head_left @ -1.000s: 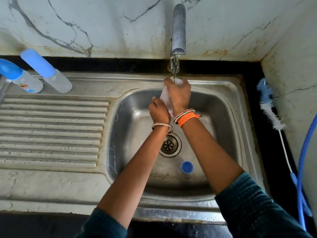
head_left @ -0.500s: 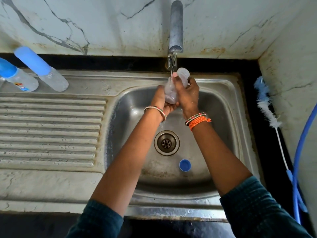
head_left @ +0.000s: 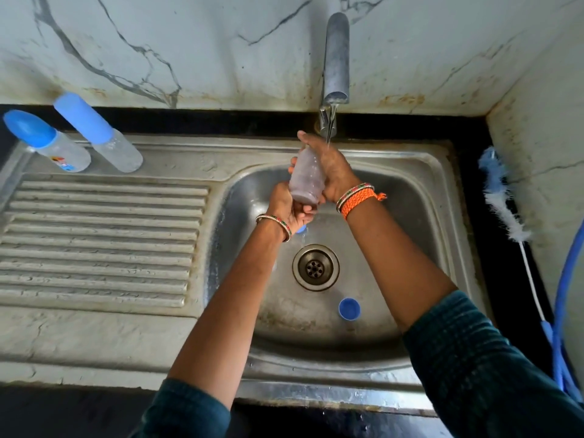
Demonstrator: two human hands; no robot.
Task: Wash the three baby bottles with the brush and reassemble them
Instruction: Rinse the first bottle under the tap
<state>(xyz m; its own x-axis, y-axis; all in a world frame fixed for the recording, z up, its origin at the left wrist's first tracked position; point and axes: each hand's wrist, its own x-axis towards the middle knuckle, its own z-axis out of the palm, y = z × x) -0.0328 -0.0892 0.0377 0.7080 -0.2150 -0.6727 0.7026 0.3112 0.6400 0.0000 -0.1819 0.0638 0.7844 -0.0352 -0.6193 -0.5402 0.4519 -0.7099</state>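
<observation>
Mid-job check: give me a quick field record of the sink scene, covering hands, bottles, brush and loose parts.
left hand: grips the lower end of the open bottle, with a small blue part showing beneath it
right hand: holds open bottle under the tap
water: running
capped bottles: two stand at the drainboard's back, one short, one tall
blue cap: loose in sink basin, near drain
bottle brush: leaning against the right wall, untouched

Steel sink (head_left: 420, 197) with ribbed drainboard (head_left: 101, 238), drain (head_left: 315, 267), tap (head_left: 335, 58), marble wall (head_left: 158, 42), blue hose (head_left: 564, 298)
</observation>
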